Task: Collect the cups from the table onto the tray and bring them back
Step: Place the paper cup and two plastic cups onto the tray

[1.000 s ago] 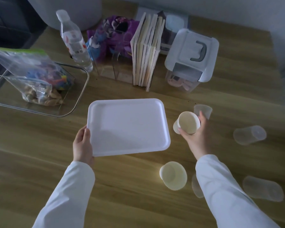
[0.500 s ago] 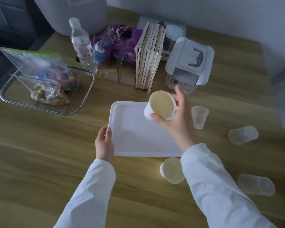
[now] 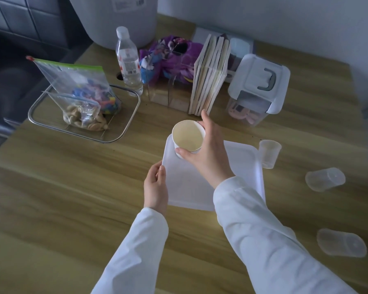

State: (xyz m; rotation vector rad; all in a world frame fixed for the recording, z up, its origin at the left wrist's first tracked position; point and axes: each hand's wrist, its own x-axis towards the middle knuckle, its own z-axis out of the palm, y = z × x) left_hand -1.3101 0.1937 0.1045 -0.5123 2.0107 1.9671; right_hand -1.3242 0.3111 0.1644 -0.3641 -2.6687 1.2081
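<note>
A white tray [image 3: 244, 160] lies on the wooden table. My left hand [image 3: 156, 187] grips its near left edge. My right hand [image 3: 206, 153] holds a white paper cup [image 3: 187, 135] upright over the tray's far left corner; whether it touches the tray I cannot tell. A clear plastic cup [image 3: 269, 153] stands upright just right of the tray. Two more clear cups lie on their sides to the right, one [image 3: 325, 179] farther and one [image 3: 341, 242] nearer. My right sleeve hides the table near the tray's front right corner.
Behind the tray stand a row of books [image 3: 210, 75], a white lidded box [image 3: 259, 85], a water bottle [image 3: 129, 60] and purple fabric [image 3: 170, 56]. A glass dish [image 3: 123, 128] with bags of snacks sits at the left. A wall runs along the far side.
My right hand has carried the paper cup leftward from beside the tray to above its far left corner. My left hand has kept hold of the tray's edge. The second paper cup is now hidden.
</note>
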